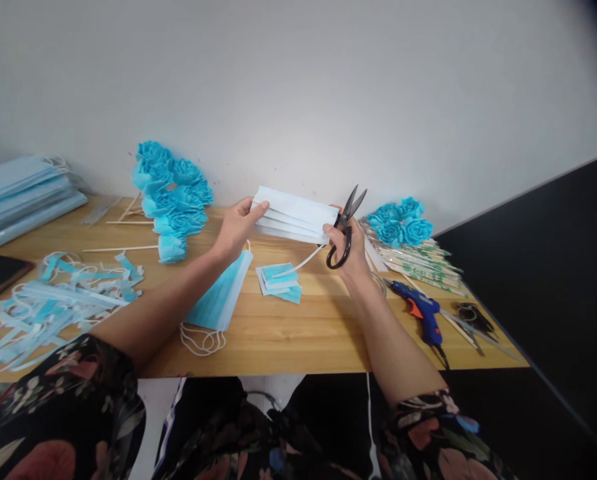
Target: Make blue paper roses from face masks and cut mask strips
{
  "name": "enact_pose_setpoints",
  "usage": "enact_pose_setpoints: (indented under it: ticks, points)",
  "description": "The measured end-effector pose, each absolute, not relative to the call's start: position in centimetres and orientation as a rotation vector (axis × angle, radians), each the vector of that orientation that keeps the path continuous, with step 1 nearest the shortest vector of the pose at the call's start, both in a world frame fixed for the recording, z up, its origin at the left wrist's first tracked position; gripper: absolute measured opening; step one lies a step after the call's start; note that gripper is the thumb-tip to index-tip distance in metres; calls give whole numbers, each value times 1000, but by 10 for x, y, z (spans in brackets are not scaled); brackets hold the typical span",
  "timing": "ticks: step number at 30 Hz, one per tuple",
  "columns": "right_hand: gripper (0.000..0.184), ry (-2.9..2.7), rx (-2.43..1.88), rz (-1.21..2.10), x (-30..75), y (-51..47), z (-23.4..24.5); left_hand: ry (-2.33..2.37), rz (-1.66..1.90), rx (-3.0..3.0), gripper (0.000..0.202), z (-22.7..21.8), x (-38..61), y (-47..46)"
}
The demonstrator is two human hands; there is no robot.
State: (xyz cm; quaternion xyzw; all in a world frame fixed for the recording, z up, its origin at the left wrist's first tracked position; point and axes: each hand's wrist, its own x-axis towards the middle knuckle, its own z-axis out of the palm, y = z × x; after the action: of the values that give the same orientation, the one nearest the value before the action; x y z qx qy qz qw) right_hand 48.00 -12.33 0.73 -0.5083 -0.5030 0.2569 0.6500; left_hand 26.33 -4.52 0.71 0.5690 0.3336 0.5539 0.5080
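Carefully, the left hand (238,225) and right hand (356,251) pinch opposite ends of a pale, pleated fabric face mask (294,215) above the wooden table (288,333). Black-handled metal scissors (346,217), also in the right hand, could nick it should that grip slip.

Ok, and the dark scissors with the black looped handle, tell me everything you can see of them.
The dark, metal-looking scissors with a black looped handle are held in the right hand, raised above the pale wooden table. Their two pointed grey blades aim upward, parted in a narrow V. One rounded loop shows below; the hand partly hides the rest of the handle. They sit beside the white pleated mask; whether they touch it is unclear.
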Motion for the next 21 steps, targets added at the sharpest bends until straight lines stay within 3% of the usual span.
enact_pose_setpoints:
  ticks: [11,21]
  points:
    - [43,-1149,-1158,590,477,-123,5,845,1393,1343,50,4,265,-46]
    - [38,-1207,-1153,559,479,-121,1,820,1451,1401,42,2,267,-43]
